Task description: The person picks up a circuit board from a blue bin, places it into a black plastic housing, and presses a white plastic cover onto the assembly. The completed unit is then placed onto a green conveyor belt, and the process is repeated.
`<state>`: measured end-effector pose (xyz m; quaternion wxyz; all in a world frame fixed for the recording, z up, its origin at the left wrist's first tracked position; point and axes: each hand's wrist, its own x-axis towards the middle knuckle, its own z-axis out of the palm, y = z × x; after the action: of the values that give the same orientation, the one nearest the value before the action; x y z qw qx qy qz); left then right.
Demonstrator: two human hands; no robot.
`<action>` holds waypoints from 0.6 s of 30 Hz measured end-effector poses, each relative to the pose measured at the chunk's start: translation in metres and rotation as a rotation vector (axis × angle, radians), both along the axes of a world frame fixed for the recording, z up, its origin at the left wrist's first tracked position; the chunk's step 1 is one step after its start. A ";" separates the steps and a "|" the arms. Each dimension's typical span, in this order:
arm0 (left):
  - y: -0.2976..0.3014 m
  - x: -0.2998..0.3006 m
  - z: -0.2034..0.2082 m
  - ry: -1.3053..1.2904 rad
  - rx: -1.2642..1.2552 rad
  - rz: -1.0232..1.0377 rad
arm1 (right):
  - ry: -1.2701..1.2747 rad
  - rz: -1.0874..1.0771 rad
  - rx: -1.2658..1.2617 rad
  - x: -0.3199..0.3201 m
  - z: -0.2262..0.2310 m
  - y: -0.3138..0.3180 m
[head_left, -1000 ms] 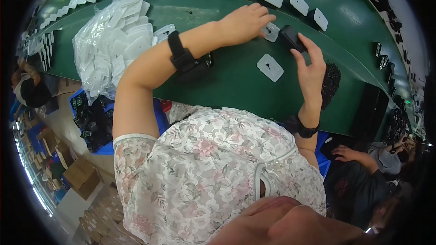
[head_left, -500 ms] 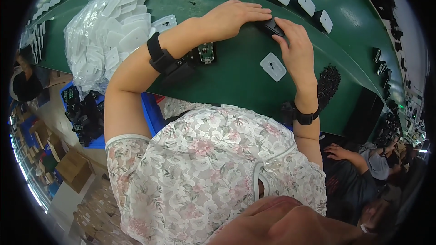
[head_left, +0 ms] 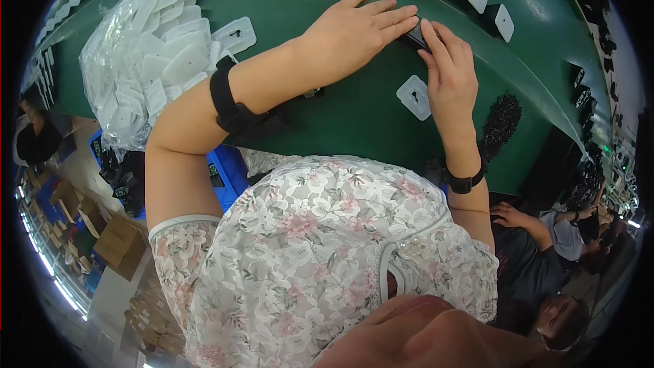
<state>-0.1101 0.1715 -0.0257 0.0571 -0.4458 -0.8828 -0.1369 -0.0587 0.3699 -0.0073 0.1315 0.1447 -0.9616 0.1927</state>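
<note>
A small black plastic housing [head_left: 415,38] is held above the green table, partly covered by my fingers. My right hand [head_left: 451,61] grips its near right side between thumb and fingers. From the left, my left hand [head_left: 361,33] reaches over with its fingers stretched and slightly apart, their tips at the housing's upper edge; its thumb is hidden. Just below the housing, next to my right wrist, lies a white rounded plate [head_left: 414,98] with a dark keyhole slot. My left forearm covers most of a circuit board [head_left: 312,93].
A clear bag of white plates [head_left: 160,58] is at the left, with one loose white plate [head_left: 235,34] beside it. Small black screws [head_left: 502,126] are heaped right of my right wrist. White-faced black boxes [head_left: 501,22] line the far side. A co-worker's hand [head_left: 511,216] shows at lower right.
My left hand has shifted slightly right, and its fingers have spread more. My left forearm now covers most of the circuit board. Both hands remain at the black housing.
</note>
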 end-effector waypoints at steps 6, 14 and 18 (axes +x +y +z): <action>0.010 0.002 0.004 0.053 -0.089 0.029 | -0.015 -0.065 -0.054 -0.005 -0.004 0.006; 0.026 0.002 0.001 0.145 -0.092 0.105 | -0.133 -0.092 -0.162 -0.023 -0.001 0.019; 0.043 -0.020 0.011 0.020 -0.204 0.129 | -0.437 -0.037 -0.722 -0.045 -0.003 0.038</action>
<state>-0.1304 0.2144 -0.0144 0.0290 -0.3928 -0.9184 -0.0379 -0.1040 0.4084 -0.0107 -0.0299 0.0277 -0.8402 0.5408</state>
